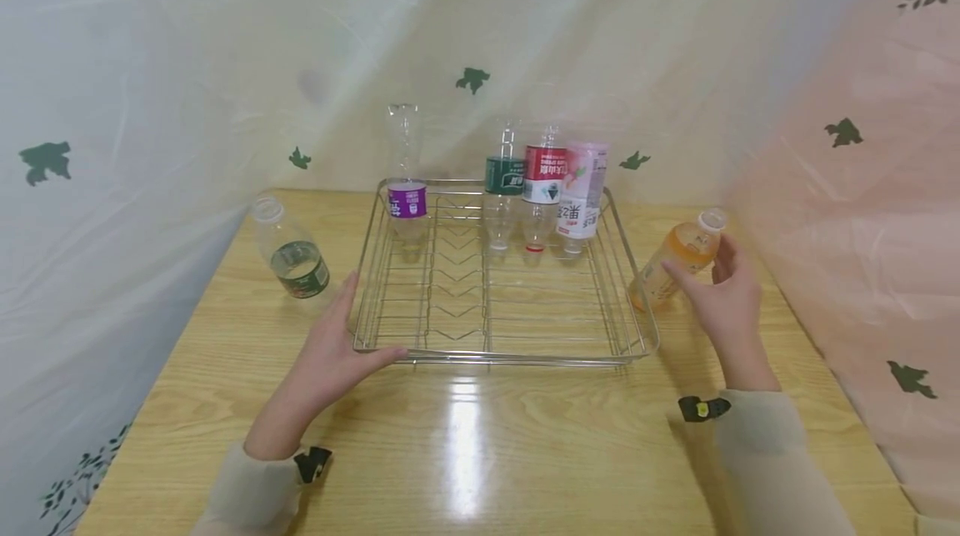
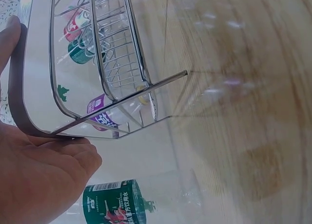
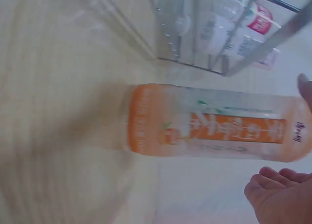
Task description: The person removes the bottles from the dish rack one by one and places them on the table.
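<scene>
My left hand point(image 1: 330, 357) spreads around the near left corner of a metal wire rack point(image 1: 517, 358), thumb along the front rim and fingers by the left side. At the right, my right hand point(image 1: 726, 294) is around an orange-labelled drink bottle point(image 1: 667, 261) with a white cap; the bottle stands on the table. In the right wrist view, a gap shows between the curved fingers point(image 3: 273, 185) and this bottle. Four bottles stand upside down along the rack's back: purple-labelled point(image 1: 407, 200), green-labelled point(image 1: 506, 176), red-and-white-labelled point(image 1: 543, 173) and pink point(image 1: 582, 190).
A clear bottle with a green label point(image 1: 300, 269) stands on the wooden table point(image 1: 562, 444), left of the rack, close to my left fingers. Behind and beside the table hangs a pale curtain point(image 1: 360, 44) with green leaf prints.
</scene>
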Tool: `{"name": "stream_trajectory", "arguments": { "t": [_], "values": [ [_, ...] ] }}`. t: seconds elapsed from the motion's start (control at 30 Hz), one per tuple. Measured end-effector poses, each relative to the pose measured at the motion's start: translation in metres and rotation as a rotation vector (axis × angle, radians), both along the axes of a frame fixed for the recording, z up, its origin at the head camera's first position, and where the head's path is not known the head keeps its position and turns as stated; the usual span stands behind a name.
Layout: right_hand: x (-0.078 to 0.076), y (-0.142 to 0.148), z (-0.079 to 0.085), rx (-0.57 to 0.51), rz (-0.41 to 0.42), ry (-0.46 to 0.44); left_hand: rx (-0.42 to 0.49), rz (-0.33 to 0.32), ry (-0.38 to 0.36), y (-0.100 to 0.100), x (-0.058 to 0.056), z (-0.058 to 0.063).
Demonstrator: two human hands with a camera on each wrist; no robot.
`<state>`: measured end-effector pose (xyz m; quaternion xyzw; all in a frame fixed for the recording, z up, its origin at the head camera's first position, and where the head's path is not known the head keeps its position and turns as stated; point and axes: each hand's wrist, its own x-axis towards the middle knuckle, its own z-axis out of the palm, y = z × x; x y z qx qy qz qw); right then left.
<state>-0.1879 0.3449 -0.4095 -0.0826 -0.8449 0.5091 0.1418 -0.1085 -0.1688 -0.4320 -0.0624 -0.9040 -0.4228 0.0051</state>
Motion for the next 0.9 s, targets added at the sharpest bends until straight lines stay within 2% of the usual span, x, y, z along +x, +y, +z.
{"name": "stream_trajectory", "arguments": {
  "t": [0.17,0.53,0.9],
  "values": [
    [0.002,0.002,0.017,-0.023,-0.013,0.046,-0.005,0.000,0.005,0.001,-0.001,0.001],
    [0.009,-0.006,0.045,0.046,-0.051,0.066,-0.022,0.000,-0.011,0.001,0.000,0.002],
    [0.019,-0.026,0.074,0.103,-0.016,0.137,-0.032,0.002,-0.020,0.000,0.000,0.001]
  ]
}}
